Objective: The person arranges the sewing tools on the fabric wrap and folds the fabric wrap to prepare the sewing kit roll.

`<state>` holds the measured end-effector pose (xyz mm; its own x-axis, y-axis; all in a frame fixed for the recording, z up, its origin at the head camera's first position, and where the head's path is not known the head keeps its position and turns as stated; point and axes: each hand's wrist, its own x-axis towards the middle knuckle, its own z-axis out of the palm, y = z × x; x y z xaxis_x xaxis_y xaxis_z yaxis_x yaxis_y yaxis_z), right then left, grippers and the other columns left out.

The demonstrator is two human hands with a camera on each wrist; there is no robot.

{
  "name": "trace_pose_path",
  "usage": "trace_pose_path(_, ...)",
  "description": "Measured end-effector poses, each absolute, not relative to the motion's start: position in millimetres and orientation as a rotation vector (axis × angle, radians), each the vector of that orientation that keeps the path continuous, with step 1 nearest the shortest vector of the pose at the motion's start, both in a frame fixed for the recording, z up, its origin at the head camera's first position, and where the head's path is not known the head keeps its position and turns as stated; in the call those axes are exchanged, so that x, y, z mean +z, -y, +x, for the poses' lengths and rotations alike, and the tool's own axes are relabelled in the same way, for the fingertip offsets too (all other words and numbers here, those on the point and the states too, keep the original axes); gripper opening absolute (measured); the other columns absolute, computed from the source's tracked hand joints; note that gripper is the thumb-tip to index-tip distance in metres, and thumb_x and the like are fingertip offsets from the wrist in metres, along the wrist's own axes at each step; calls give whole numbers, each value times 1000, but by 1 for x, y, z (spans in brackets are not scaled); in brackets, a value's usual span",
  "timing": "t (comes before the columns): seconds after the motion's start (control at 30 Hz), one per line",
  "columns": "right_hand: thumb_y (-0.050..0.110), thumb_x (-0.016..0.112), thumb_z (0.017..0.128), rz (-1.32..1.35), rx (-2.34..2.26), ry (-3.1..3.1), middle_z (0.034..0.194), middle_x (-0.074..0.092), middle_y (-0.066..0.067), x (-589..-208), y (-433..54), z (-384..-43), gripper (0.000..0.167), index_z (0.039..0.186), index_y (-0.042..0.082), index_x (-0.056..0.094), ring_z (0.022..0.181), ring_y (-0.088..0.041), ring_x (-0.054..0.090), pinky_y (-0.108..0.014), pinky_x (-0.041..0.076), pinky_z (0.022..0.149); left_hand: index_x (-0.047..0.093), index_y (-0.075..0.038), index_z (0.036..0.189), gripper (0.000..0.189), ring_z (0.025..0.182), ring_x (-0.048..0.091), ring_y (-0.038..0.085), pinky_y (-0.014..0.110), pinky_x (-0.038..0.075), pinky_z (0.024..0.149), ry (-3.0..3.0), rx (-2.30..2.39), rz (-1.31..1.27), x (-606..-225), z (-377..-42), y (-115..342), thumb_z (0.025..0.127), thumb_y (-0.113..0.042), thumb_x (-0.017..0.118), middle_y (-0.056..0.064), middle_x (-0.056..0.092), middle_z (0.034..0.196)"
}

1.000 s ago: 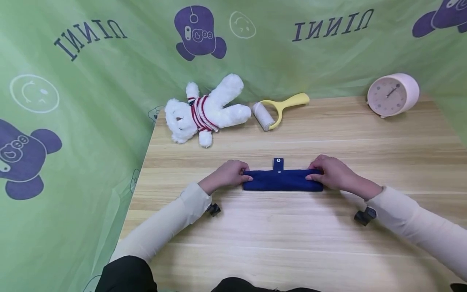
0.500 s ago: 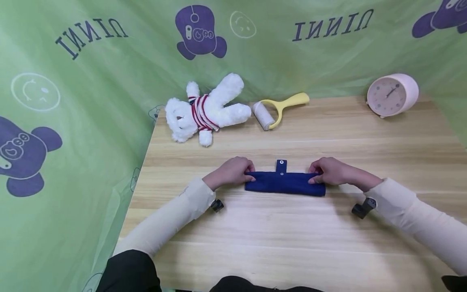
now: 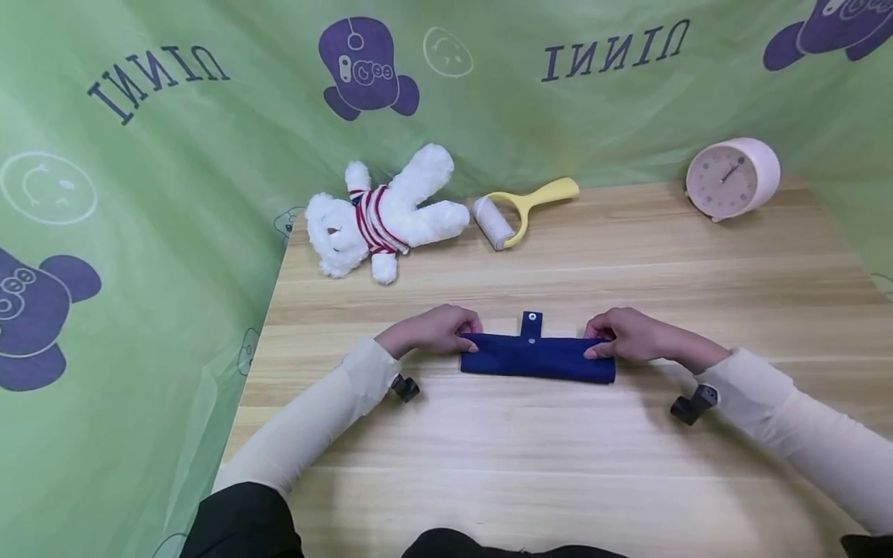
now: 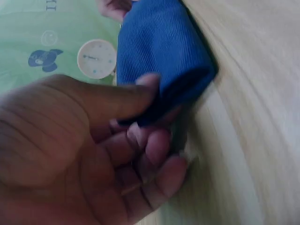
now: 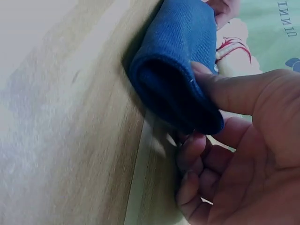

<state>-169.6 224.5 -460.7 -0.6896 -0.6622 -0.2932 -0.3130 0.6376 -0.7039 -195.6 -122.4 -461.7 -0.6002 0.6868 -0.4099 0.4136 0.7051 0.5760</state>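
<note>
A folded strip of dark-blue corduroy cloth (image 3: 537, 359) lies crosswise at the middle of the table, with a short snap tab (image 3: 532, 324) sticking up from its far edge. Its left end is pinched by my left hand (image 3: 439, 329), thumb on top and fingers beneath. At the opposite end my right hand (image 3: 635, 335) pinches the far corner in the same way. The right wrist view shows the cloth's end (image 5: 173, 93) as a hollow, layered fold. Closer in the left wrist view, my left thumb (image 4: 126, 96) presses on the ribbed fabric.
Behind the cloth, a white teddy bear (image 3: 418, 223) in a striped top lies on its back. Beside it is a yellow-handled lint roller (image 3: 523, 209). A pink clock (image 3: 729, 182) stands at the back right. Green printed fabric (image 3: 488, 116) hangs behind the wooden table (image 3: 516, 457).
Both hands keep hold of the cloth, which has come slightly toward me and to the right on the table. The head view has shifted a little. The bear, lint roller and clock stay put.
</note>
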Motion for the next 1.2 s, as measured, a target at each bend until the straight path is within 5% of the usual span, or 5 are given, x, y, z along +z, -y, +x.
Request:
trace_pose_path(0.13, 21, 78, 86, -766, -845, -2313, 64, 44, 9, -460, -222, -173, 16, 77, 13, 67, 58, -2, 39, -21, 31, 58, 72, -12, 109, 23, 76, 53, 7, 21, 44, 73, -2274, 555, 923, -462, -196, 116, 91, -25, 71, -5, 65, 86)
trace_pose_path(0.3, 21, 80, 84, -755, -828, -2316, 63, 46, 9, -463, -218, -175, 17, 75, 13, 68, 57, -1, 40, -20, 32, 58, 68, -17, 88, 34, 65, 46, 6, 21, 37, 65, -2368, 531, 953, -465, -190, 102, 89, -52, 68, -12, 51, 70)
trace_pose_path(0.47, 25, 80, 85, -762, -813, -2342, 63, 52, 11, -466, -216, -173, 15, 79, 15, 72, 58, -1, 42, -20, 34, 59, 66, -20, 80, 31, 61, 42, 7, 21, 35, 62, -2505, 516, 882, -469, -182, 99, 89, -49, 72, -12, 42, 62)
trace_pose_path(0.8, 26, 65, 98, -659, -931, -2319, 97, 77, -5, -458, -181, -193, 31, 116, 2, 72, 85, -11, 67, -24, 54, 73, 69, -23, 86, 37, 63, 49, 6, 21, 39, 62, -2453, 581, 829, -470, -190, 88, 89, -60, 65, -12, 49, 62)
trace_pose_path(1.2, 22, 67, 95, -499, -854, -2367, 72, 69, -1, -460, -142, -200, 24, 103, -1, 72, 63, -8, 59, -23, 45, 62, 73, -27, 92, 35, 71, 58, 3, 20, 46, 66, -2411, 636, 741, -472, -185, 83, 80, -59, 76, -14, 66, 77)
